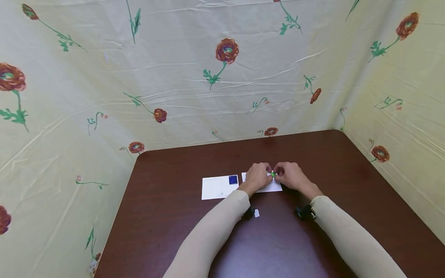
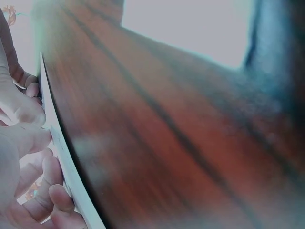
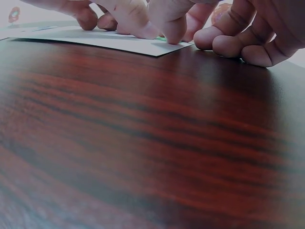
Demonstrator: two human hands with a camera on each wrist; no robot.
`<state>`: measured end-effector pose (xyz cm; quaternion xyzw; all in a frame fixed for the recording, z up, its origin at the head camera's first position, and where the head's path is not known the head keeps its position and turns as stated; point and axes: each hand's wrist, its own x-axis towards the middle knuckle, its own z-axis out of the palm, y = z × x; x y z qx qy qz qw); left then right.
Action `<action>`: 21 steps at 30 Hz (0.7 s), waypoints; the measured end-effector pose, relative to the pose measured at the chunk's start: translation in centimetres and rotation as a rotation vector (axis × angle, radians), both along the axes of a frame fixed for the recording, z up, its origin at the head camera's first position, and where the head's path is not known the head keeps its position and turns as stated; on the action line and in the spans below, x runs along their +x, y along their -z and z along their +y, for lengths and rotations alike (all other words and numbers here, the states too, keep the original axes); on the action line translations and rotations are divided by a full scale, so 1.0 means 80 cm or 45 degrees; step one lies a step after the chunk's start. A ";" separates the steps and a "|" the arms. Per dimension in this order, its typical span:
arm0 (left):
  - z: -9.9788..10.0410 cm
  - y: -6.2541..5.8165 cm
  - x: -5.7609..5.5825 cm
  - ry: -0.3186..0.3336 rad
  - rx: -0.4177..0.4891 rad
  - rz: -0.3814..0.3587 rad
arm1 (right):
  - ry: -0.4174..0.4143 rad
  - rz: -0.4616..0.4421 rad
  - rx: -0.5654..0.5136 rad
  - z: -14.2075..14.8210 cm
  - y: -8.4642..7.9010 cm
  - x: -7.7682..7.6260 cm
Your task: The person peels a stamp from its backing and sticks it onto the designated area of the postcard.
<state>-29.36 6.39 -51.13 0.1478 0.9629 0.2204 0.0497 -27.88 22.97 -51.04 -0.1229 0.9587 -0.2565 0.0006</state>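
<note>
A white card (image 1: 272,188) lies on the dark wooden table, with a small green sticker (image 1: 273,174) near its top right corner. My left hand (image 1: 258,177) covers much of the card, its thumb and forefinger tips at the sticker's left side. From the right, my right hand (image 1: 292,176) brings its thumb and forefinger to the sticker's other side. Close up in the right wrist view, the two thumbs press down side by side near the card's corner (image 3: 157,50), over a sliver of green. The right hand's other fingers (image 3: 228,45) rest on the table.
Left of the hands lies a second white card (image 1: 216,188) with a dark blue stamp (image 1: 233,180) at its top right. A small white scrap (image 1: 257,213) lies nearer, beside the left wrist. A flowered sheet (image 1: 180,77) hangs behind the table (image 1: 167,231).
</note>
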 end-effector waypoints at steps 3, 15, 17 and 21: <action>0.000 0.001 0.000 0.002 0.015 -0.007 | -0.003 -0.009 0.004 0.000 0.000 -0.001; -0.012 -0.004 -0.005 0.126 0.082 -0.044 | -0.070 -0.038 0.041 0.002 -0.001 -0.003; -0.016 -0.008 -0.005 0.154 0.120 -0.053 | -0.078 -0.044 0.040 0.002 -0.002 -0.003; -0.027 -0.019 -0.006 0.191 0.173 -0.041 | -0.080 -0.036 0.037 0.004 -0.006 -0.003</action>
